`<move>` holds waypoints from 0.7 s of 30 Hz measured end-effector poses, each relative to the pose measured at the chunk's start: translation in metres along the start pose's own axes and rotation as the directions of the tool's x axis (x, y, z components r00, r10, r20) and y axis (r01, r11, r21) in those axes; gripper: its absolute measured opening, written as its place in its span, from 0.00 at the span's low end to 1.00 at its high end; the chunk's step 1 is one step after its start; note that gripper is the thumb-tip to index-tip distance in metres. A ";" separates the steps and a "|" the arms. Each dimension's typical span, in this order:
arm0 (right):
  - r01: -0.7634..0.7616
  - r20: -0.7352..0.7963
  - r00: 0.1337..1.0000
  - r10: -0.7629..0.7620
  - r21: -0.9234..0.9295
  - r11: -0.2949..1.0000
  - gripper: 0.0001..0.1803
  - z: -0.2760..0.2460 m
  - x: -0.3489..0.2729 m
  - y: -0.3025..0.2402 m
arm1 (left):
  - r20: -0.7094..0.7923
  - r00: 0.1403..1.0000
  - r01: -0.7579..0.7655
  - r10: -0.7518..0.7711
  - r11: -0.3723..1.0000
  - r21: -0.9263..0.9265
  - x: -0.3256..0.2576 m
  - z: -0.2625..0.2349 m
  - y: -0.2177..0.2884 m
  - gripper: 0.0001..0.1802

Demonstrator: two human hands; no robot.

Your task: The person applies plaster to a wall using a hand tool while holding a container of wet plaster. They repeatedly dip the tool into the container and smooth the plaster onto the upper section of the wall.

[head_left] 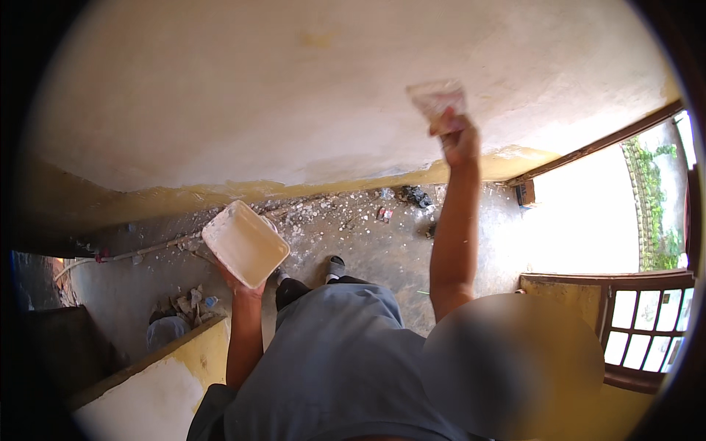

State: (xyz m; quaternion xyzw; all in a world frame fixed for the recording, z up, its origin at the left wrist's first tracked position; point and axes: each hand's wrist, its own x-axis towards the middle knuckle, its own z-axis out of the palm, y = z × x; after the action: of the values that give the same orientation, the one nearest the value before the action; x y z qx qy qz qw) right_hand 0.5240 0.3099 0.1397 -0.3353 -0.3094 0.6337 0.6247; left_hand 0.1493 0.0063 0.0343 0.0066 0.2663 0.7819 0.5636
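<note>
My left hand (248,286) grips a white rectangular tub (223,257) from beneath its near corner. The tub is tilted so that its inside shows, coated with a smooth cream-coloured paste. My right arm is stretched up and forward. In my right hand (460,141), the fingers are closed round a wide, flat putty knife (437,95) with a pale, smeared, flared blade. Some motion blur covers the hand and blade. Behind the putty knife rises a wall (243,95) with a whitish coating; I cannot tell whether the blade touches it.
White chips (316,213) litter the floor along the wall, with a black plastic bag (416,196). A long pole (147,251) lies at the left. A low yellow-white partition (173,375) stands near left. On the right are a bright opening and a brown-framed window (647,329).
</note>
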 end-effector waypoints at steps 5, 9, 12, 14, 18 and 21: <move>-0.329 -0.278 0.887 0.369 0.181 0.927 0.13 -0.067 0.023 0.179 | 0.082 0.995 -0.049 0.048 0.999 0.018 -0.002 -0.023 0.012 0.34; -0.318 -0.315 0.863 0.396 0.270 0.909 0.10 -0.069 0.053 0.212 | 0.030 0.991 -0.129 0.128 0.989 0.065 0.000 -0.029 0.011 0.32; -0.269 -0.266 0.903 0.337 0.261 0.927 0.08 -0.054 0.077 0.196 | -0.027 0.986 -0.165 0.167 0.984 0.072 -0.001 -0.038 0.012 0.31; -0.217 -0.214 0.943 0.255 0.183 0.959 0.08 -0.031 0.082 0.165 | -0.045 0.988 -0.147 0.150 0.987 0.062 -0.001 -0.030 0.010 0.31; -0.111 -0.103 0.983 0.155 0.345 0.932 0.17 0.038 0.088 0.071 | -0.007 0.995 -0.098 0.099 0.992 0.085 0.004 -0.043 0.002 0.36; -0.169 0.033 0.984 0.173 0.441 0.881 0.15 0.068 0.115 -0.012 | 0.172 0.985 0.028 -0.005 0.991 -0.127 0.008 -0.007 -0.005 0.36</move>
State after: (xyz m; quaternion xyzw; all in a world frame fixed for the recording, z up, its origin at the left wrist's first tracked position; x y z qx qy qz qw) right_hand 0.4767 0.4270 0.1845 -0.2128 -0.1242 0.7388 0.6273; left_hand 0.1490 0.0118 0.0239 0.0353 0.1656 0.7893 0.5902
